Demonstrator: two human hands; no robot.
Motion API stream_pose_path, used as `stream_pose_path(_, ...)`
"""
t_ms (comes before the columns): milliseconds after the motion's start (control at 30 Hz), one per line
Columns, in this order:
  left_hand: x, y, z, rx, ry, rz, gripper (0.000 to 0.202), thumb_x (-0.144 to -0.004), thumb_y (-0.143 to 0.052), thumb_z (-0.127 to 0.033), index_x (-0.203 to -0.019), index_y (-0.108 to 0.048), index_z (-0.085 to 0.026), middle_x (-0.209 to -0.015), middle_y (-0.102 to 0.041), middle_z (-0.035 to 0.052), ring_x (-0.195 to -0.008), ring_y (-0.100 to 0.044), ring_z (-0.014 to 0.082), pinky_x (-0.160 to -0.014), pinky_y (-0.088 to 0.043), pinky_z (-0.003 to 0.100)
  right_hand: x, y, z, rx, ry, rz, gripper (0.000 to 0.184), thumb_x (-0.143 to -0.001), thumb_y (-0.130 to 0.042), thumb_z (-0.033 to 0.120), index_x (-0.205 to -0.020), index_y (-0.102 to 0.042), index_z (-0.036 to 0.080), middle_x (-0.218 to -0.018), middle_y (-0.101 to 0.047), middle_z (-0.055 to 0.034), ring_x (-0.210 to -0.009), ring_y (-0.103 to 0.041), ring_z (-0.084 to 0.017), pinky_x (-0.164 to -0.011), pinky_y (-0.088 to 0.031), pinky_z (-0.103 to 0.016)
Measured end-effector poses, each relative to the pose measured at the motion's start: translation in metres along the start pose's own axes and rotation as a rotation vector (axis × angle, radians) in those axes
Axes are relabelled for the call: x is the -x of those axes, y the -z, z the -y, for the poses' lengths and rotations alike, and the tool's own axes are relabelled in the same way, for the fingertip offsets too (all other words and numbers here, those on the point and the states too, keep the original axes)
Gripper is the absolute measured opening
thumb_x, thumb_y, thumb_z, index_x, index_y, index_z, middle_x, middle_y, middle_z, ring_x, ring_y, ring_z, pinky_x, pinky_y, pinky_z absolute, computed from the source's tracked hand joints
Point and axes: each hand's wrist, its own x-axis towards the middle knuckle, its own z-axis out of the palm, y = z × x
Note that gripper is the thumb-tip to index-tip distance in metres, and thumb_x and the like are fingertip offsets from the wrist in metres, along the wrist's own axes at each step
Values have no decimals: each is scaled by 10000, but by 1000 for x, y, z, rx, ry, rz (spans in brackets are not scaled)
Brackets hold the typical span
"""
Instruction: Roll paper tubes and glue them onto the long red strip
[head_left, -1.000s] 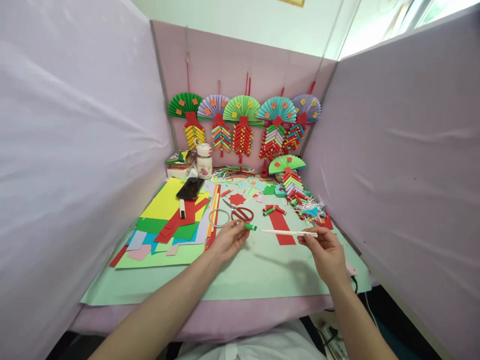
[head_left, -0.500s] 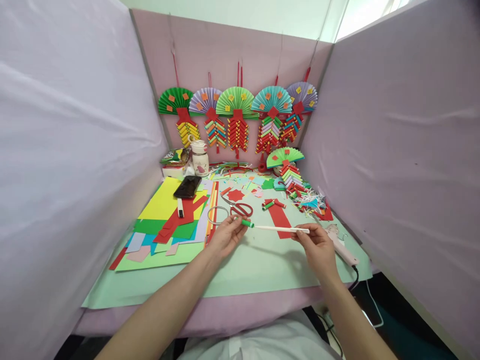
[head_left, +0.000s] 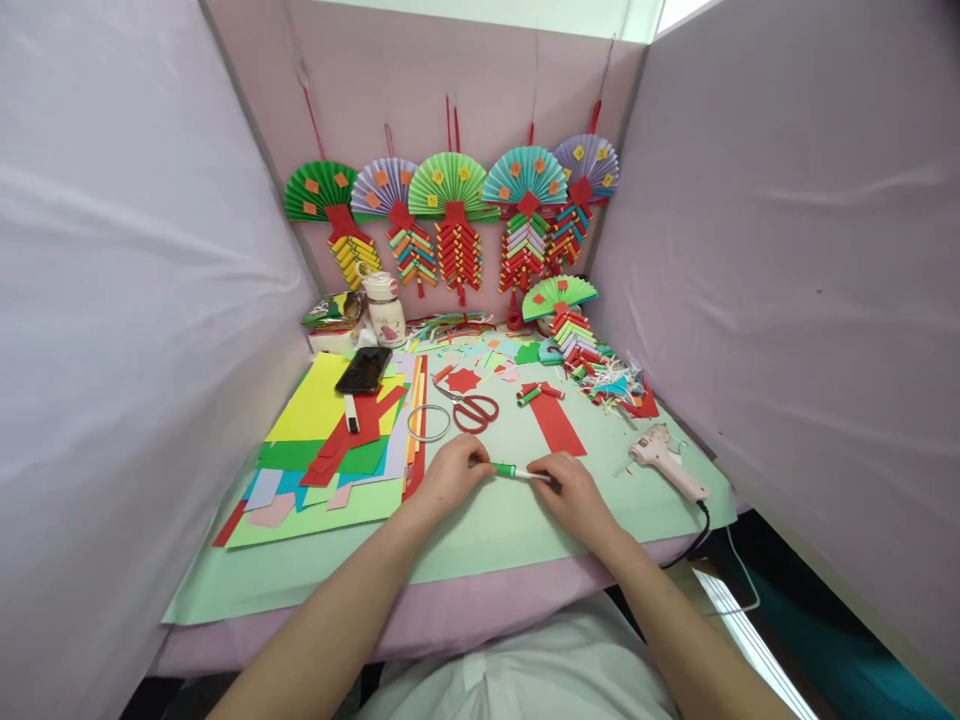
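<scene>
A small green paper roll [head_left: 505, 470] sits around a thin white stick [head_left: 529, 475], low over the table between my hands. My left hand [head_left: 457, 478] is closed at the left end, by the roll; whether its fingers grip the roll or the stick's end is hard to see. My right hand [head_left: 574, 492] is shut on the stick's other part, its fingers hiding the far end. Beyond them lie red-handled scissors [head_left: 472, 410], a silver ring [head_left: 429, 423] and a red paper strip [head_left: 556, 425] with several small rolls [head_left: 540, 393] at its top.
Coloured paper sheets [head_left: 300, 400] lie at left under a black phone [head_left: 364, 370] and a utility knife [head_left: 351, 413]. A hot glue gun [head_left: 667, 462] with a cord rests at right. Paper fan ornaments [head_left: 450, 185] hang at the back, near a white jug [head_left: 385, 310]. Fabric walls enclose both sides.
My right hand has moved left and down toward my left hand, so less of the white stick shows. Both hands are now lower, near the table. The view has tilted slightly downward.
</scene>
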Motion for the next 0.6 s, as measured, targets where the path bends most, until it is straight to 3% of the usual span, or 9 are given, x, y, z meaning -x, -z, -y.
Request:
stream_pose_path(133, 0, 11, 1, -128, -108, 67, 67, -721, -634, -232, -777, -632, -195, -888, -595, 48, -858, -550, 203, -729, -409, 299, -1, -2, 0, 71, 47, 27, 158, -859, -512, 159, -900, -652, 221, -873, -631, -50, -868, -543, -202, -768, -419, -329)
stream_pose_path(233, -3, 25, 7, -161, -132, 59, 198, -735, -620, -218, -932, -636, -216, -995, -605, 56, -954, -554, 224, -807, -413, 320, -2, -3, 0, 95, 25, 11, 154, -868, -513, 164, -891, -655, 218, -885, -609, -50, -860, -535, -193, -768, -415, -318)
stream_pose_path(400, -7, 34, 18, -164, -120, 113, 210, -726, -599, -174, -929, -632, -218, -934, -629, 53, -865, -575, 213, -755, -427, 306, -3, -4, -1, 119, -6, 12, 120, -871, -532, 176, -877, -646, 210, -855, -594, -37, -834, -527, -183, -747, -399, -301)
stream_pose_path(600, -2, 31, 11, -185, -147, 131, 250, -728, -606, -182, -971, -646, -225, -911, -620, 56, -880, -564, 218, -763, -421, 308, -7, -4, 0, 133, 9, 38, 111, -871, -537, 179, -872, -642, 213, -838, -601, -32, -813, -528, -183, -729, -387, -302)
